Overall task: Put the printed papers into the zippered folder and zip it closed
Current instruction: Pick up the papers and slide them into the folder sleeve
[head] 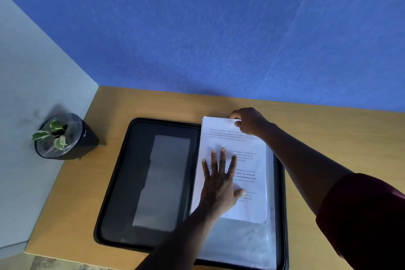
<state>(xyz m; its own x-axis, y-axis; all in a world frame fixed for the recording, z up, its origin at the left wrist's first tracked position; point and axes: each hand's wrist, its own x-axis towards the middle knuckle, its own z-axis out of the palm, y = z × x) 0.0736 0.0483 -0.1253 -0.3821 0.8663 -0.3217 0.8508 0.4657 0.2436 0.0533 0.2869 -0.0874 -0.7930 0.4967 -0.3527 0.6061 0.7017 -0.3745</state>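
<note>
The zippered folder [153, 182] lies open flat near the desk's [328, 125] front edge, so both inner faces take papers; the printed papers [236, 204] sit on its right half, over a clear plastic sleeve [241, 243], their top edge overhanging the folder's far rim; they look not yet seated. The left hand [221, 180] presses flat on the sheets, fingers spread, likely to steady the stack; the right hand [247, 121] pinches the papers' far top edge, probably to slide or square them. The left half holds only a grey pocket panel [162, 180]. A potted plant [63, 138] stands at the desk's far left corner.
</note>
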